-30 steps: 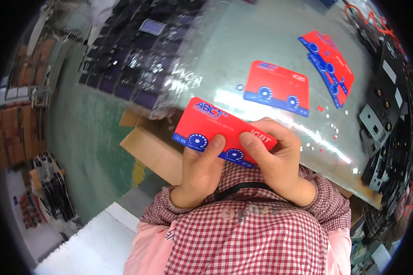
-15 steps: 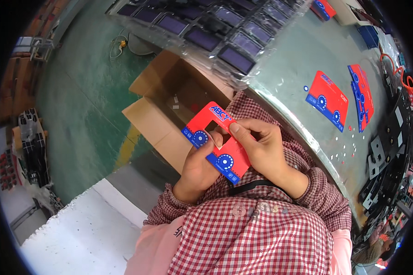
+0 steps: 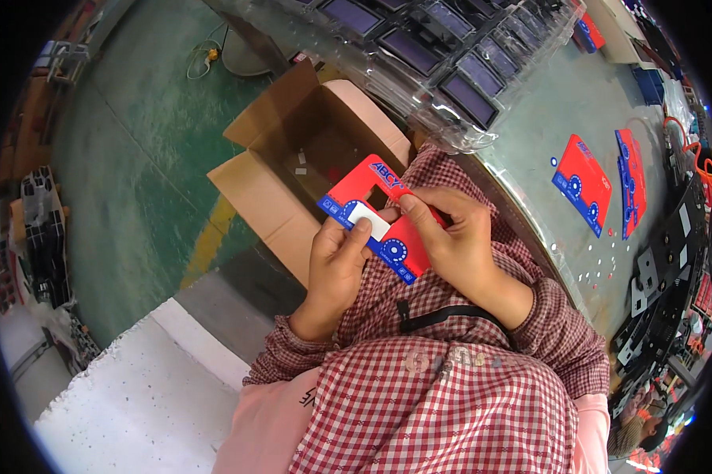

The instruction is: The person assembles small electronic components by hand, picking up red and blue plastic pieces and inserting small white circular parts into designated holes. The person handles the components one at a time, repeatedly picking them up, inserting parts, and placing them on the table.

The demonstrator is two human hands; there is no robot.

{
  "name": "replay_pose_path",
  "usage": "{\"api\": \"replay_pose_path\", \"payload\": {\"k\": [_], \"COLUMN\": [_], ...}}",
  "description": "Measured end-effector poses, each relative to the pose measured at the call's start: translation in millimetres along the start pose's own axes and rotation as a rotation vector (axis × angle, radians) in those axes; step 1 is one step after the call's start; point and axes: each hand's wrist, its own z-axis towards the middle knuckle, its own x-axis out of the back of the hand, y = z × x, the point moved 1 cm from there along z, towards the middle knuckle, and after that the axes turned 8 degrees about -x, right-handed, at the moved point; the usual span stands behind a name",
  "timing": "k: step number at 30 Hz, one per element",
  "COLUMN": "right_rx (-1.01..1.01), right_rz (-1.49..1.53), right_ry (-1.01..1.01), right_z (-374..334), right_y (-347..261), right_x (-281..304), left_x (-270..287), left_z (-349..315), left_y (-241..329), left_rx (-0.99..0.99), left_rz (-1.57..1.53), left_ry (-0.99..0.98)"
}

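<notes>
A red and blue printed panel label (image 3: 356,186), with a rectangular window cut in it, is held above my lap. My left hand (image 3: 336,265) grips its lower left side, thumb pressed on a small white rectangular piece (image 3: 376,228) lying over part of the window. Whether that piece is loose or a folded flap of the label, I cannot tell. A fingertip shows through the window from behind. My right hand (image 3: 463,237) pinches the label's right side between thumb and bent fingers. Most fingers of both hands are hidden behind it.
An open cardboard box (image 3: 269,221) with small scraps inside stands beyond my hands. On the table (image 3: 522,178) to the right lie similar labels (image 3: 583,186) and tiny scraps. Plastic-wrapped dark framed panels (image 3: 467,99) overhang the table's near edge. Black parts (image 3: 672,245) crowd the far right.
The white piece has come into view under my left thumb, covering part of the window. Both hands and the label have shifted slightly upward. My view has turned a little.
</notes>
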Motion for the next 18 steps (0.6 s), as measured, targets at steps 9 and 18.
{"api": "replay_pose_path", "payload": {"k": [9, 18], "right_rx": [0.025, -0.065], "right_rz": [-0.024, 0.001], "right_ry": [0.001, 0.015], "right_z": [7, 10], "right_y": [-1, 8], "right_x": [-3, -7], "left_x": [-6, 18], "left_z": [4, 14], "left_y": [2, -6], "left_rx": [-0.048, -0.046], "left_rz": [-0.087, -0.25], "left_ry": [0.072, 0.167]}}
